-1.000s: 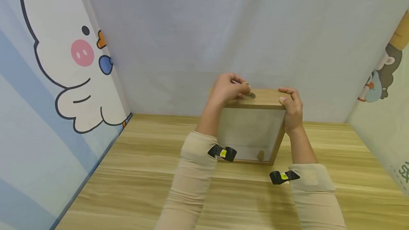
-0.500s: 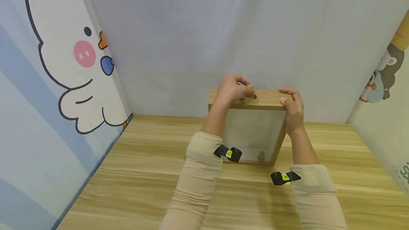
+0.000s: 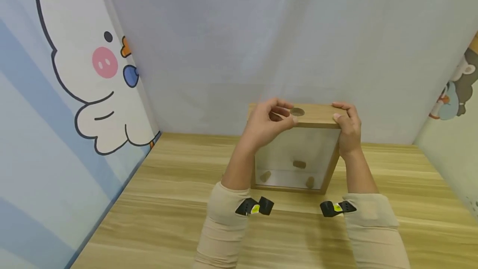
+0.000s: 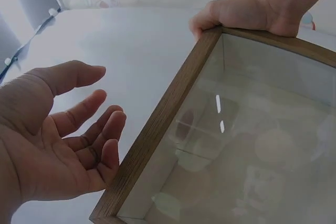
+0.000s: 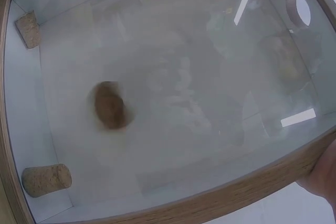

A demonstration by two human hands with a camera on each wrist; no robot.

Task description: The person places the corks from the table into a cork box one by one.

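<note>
A shallow wooden box [image 3: 319,114] with a clear front stands upright on the table. Its top has a round hole [image 3: 297,112]. My left hand [image 3: 267,121] is beside the hole, fingers parted and bent, holding nothing; in the left wrist view the little finger is right at the wooden frame [image 4: 157,124]. My right hand [image 3: 349,130] grips the top right corner, thumb in front. Inside, one cork [image 3: 299,164] is in mid-air, blurred in the right wrist view. Two other corks, one at left [image 3: 265,176] and one at right [image 3: 310,182], lie at the bottom.
The wood-grain table [image 3: 179,202] extends around the box on both sides and in front. A pale curtain [image 3: 209,45] hangs close behind. Cartoon-printed panels [image 3: 74,107] stand at left and right.
My left hand has let go of the cork it pinched at the hole, and its fingers have spread. That cork is now falling inside the box. My right hand keeps its grip on the corner.
</note>
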